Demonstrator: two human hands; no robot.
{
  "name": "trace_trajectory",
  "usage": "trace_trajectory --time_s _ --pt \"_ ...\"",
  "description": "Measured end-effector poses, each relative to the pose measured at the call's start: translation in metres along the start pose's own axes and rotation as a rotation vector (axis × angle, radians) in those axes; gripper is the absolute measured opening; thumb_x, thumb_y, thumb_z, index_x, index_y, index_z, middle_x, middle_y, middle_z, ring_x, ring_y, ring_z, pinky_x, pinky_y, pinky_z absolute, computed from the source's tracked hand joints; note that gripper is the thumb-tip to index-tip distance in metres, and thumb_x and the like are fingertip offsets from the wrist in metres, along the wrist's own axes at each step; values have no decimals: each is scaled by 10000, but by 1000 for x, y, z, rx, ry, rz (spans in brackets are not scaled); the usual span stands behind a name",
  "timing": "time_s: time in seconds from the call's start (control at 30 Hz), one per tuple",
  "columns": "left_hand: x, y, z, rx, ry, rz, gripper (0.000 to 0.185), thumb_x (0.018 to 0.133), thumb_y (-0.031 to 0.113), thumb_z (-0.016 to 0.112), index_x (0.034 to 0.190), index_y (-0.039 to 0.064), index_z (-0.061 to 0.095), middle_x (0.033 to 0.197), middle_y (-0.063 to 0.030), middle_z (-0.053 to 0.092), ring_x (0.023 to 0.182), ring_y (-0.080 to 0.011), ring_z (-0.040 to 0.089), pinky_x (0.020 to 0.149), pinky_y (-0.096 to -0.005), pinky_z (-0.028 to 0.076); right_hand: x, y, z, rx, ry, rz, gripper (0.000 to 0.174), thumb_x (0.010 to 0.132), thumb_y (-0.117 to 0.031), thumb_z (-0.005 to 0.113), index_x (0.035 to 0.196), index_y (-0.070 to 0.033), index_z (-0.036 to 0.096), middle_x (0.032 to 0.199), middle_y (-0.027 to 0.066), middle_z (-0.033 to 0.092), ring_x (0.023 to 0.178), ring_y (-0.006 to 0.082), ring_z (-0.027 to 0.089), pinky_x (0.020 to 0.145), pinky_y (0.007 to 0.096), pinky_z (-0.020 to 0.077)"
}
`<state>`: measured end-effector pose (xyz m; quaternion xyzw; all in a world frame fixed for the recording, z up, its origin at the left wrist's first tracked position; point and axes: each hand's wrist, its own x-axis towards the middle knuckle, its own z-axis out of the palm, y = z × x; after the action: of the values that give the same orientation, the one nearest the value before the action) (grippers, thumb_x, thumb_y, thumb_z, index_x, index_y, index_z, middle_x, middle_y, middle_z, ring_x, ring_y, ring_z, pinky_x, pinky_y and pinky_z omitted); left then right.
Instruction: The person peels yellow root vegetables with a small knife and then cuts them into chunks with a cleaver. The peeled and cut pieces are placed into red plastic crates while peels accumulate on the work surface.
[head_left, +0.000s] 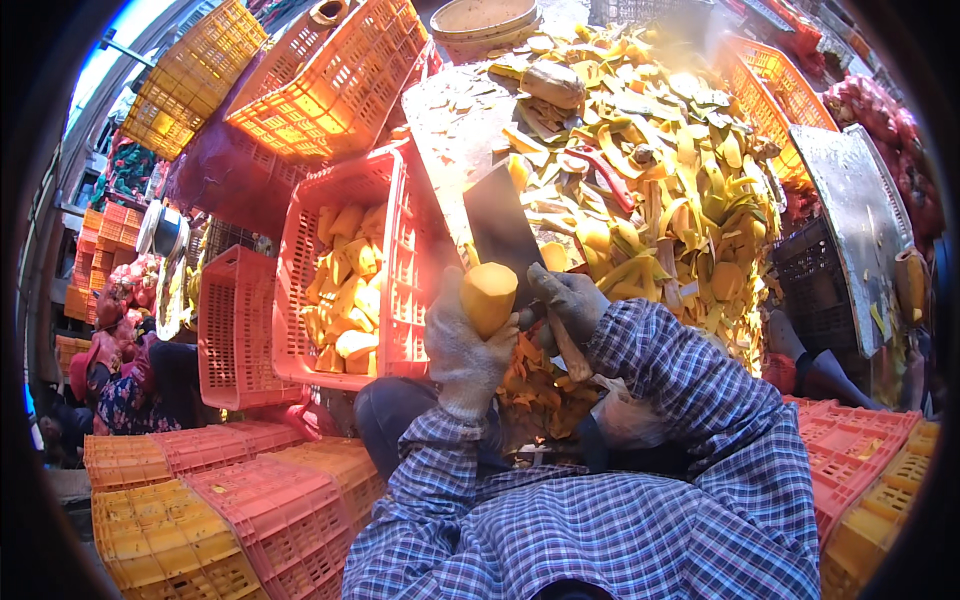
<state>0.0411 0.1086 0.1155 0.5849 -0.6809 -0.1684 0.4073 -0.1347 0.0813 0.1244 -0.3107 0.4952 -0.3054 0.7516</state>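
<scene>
My left hand (469, 352), in a pale knit glove, grips a peeled yellow piece of squash-like produce (489, 300) with a flat-cut, faceted end. My right hand (574, 300), in a grey soiled glove, is closed on the wooden handle (568, 346) of a cleaver. The broad dark blade (504, 217) points away from me, just beyond the peeled piece; whether they touch cannot be told. Ahead spreads a heap of yellow and green peelings (697, 180), with a red-handled tool (604, 176) and an uncut pale piece of produce (553, 84) on it.
A pink plastic crate (401, 262) holding peeled yellow pieces (356, 277) stands at my left. More crates, pink (262, 502) and yellow (169, 536), are stacked behind me on the left. At right leans a metal-faced board (855, 225). Another person (127, 390) sits far left.
</scene>
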Motion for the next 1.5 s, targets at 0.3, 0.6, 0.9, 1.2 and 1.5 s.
trace_trajectory --time_s 0.3,0.6,0.9,1.2,1.5 --pt "-15 -26 39 -980 -79 -611 316 884 64 634 1178 -33 572 1097 -101 650 928 -191 648 881 -319 539 32 16 -6 -192 175 -46 400 918 -296 709 1182 2 674 1030 129 709 883 179 676 774 290 545" --pt "-8 -5 20 -1316 12 -508 478 939 190 612 1364 20 475 1242 -117 596 1108 -220 612 938 -360 528 26 8 -8 67 -101 -26 474 950 -321 660 1280 13 589 1025 115 674 740 164 622 642 302 521" --pt "-18 -24 16 -1370 -230 -652 612 865 334 665 1352 20 468 1150 -131 627 1052 -271 637 876 -412 557 16 14 5 -340 84 -256 381 928 -174 689 1271 -29 612 926 103 713 840 153 678 748 312 550" --pt "-32 -52 17 -464 -120 12 388 846 150 755 1195 37 626 1139 -106 662 1019 -282 665 855 -392 570 -5 10 3 -1441 157 -1140 591 840 -128 600 1372 -15 367 823 116 679 675 313 689 527 422 531" --pt "-22 -35 3 -1617 -254 -675 522 808 154 723 1264 -22 540 1100 -154 645 934 -290 684 819 -366 588 0 6 -2 -1742 172 -704 607 857 -126 590 1432 -77 398 912 98 676 787 272 691 674 424 543"
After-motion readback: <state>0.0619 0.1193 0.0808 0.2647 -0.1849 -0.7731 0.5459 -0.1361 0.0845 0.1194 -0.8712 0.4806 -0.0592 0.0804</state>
